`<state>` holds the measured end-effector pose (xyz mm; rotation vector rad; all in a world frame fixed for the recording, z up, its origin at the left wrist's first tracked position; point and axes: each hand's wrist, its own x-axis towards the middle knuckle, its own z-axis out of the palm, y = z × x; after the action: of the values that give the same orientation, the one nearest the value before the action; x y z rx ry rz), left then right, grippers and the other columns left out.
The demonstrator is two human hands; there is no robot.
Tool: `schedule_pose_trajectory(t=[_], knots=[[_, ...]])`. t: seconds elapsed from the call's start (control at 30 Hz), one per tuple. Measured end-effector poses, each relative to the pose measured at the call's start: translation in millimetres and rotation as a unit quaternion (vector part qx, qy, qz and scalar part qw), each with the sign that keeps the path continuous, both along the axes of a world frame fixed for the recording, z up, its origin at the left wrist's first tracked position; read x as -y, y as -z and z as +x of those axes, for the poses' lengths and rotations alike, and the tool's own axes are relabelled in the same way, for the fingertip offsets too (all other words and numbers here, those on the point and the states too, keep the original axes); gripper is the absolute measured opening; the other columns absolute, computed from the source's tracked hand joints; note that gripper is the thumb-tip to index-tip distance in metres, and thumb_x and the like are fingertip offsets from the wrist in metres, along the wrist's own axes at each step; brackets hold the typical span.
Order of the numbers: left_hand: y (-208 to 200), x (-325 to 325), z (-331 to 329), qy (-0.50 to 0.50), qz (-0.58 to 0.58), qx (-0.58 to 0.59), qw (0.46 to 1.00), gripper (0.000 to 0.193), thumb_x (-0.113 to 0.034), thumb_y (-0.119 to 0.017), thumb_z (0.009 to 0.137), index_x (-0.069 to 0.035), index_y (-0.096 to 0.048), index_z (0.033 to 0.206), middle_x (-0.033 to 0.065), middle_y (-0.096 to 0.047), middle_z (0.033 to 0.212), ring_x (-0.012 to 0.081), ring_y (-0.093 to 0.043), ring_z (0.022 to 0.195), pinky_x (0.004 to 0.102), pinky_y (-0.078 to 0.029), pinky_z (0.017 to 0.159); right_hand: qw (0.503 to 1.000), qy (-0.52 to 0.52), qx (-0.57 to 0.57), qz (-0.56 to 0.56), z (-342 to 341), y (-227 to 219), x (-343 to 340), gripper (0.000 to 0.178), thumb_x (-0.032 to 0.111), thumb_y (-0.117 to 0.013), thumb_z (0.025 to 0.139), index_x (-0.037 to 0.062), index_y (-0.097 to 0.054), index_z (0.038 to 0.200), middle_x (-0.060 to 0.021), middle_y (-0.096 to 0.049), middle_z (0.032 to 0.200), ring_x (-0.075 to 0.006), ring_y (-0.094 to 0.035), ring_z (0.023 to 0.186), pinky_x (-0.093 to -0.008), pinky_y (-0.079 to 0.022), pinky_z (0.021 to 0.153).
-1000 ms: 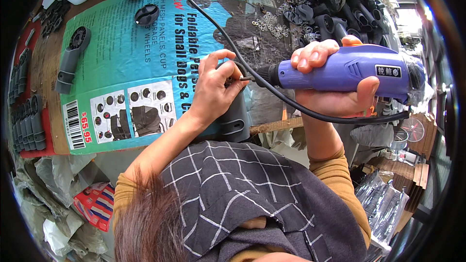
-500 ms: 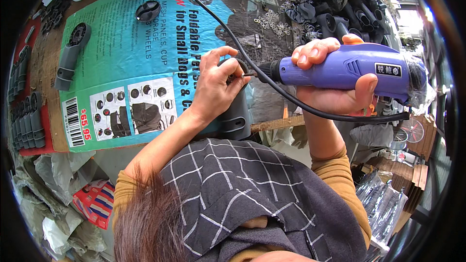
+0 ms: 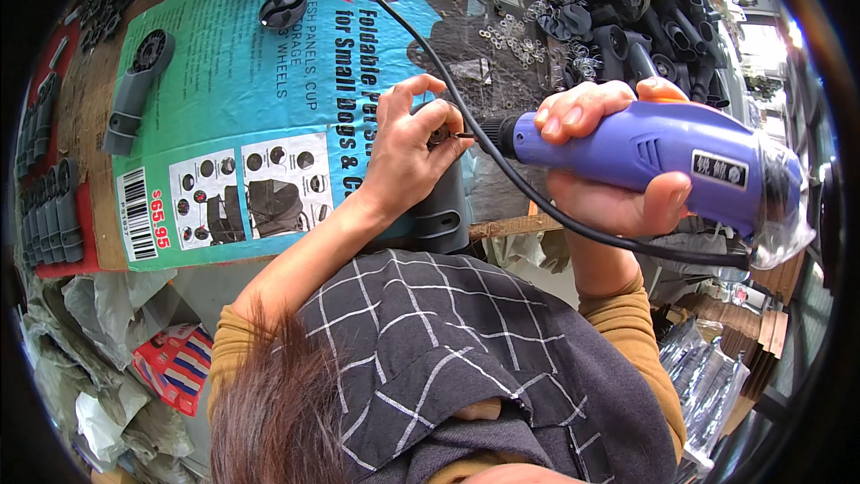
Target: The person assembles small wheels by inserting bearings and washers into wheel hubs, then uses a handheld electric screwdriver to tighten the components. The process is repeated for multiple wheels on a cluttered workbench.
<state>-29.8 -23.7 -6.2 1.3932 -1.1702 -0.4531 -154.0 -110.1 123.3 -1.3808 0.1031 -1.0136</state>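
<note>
My right hand [image 3: 618, 157] is wrapped round the purple body of an electric screwdriver [image 3: 663, 148]. The tool lies nearly level, with its black nose and thin bit [image 3: 464, 135] pointing left. At the bit's tip, the thumb and forefinger of my left hand [image 3: 414, 143] are pinched together; whatever is between them is too small or hidden to name. Under that hand, a dark grey plastic part [image 3: 443, 220] stands at the bench's near edge, its upper end mostly covered by my fingers. A black power cord [image 3: 430, 54] runs across in front of the screwdriver's nose.
A flattened printed carton [image 3: 206, 81] covers the bench. On it lie a similar grey part [image 3: 134, 94] and a round black piece [image 3: 282, 10]. Several grey parts [image 3: 54, 215] line the left edge. Small metal pieces [image 3: 511, 40] and black plastic tubes [image 3: 618, 45] heap at the far right.
The screwdriver's rear end has dipped toward me and moved slightly right, along with my right hand. My left hand keeps its pinch at the bit's tip.
</note>
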Motion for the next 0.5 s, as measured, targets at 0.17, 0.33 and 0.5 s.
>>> schedule_pose_trajectory(t=[0.17,0.33,0.5], knots=[[2,1,-1,-0.008,0.012,-0.027,1.000,0.025,-0.007,-0.081,0.068,-0.008,-0.065,0.087,0.0111,-0.048,0.118,0.0309,-0.042,0.108,0.0419,-0.040,0.091,0.999,0.018,-0.049,0.003,3,1,-9,0.080,0.073,-0.062,0.076,0.0136,-0.045,0.127,-0.0115,-0.060,0.085,-0.0237,-0.058,0.075,-0.0412,-0.049,0.073],[3,1,1,-0.010,0.029,-0.012,0.999,0.027,-0.004,-0.078,0.066,-0.007,-0.065,0.089,0.0112,-0.048,0.117,0.0311,-0.042,0.108,0.0419,-0.041,0.091,0.995,0.061,-0.072,0.010,9,3,-14,0.080,0.072,-0.063,0.076,0.0136,-0.045,0.127,-0.0119,-0.060,0.084,-0.0243,-0.059,0.075,-0.0426,-0.050,0.074],[1,0,1,-0.011,0.037,-0.005,0.999,0.030,-0.004,-0.076,0.066,-0.007,-0.064,0.093,0.0118,-0.049,0.117,0.0325,-0.043,0.109,0.0428,-0.041,0.093,0.995,0.058,-0.084,-0.006,11,0,-18,0.080,0.072,-0.063,0.076,0.0135,-0.042,0.127,-0.0124,-0.059,0.082,-0.0252,-0.059,0.075,-0.0439,-0.050,0.074]])
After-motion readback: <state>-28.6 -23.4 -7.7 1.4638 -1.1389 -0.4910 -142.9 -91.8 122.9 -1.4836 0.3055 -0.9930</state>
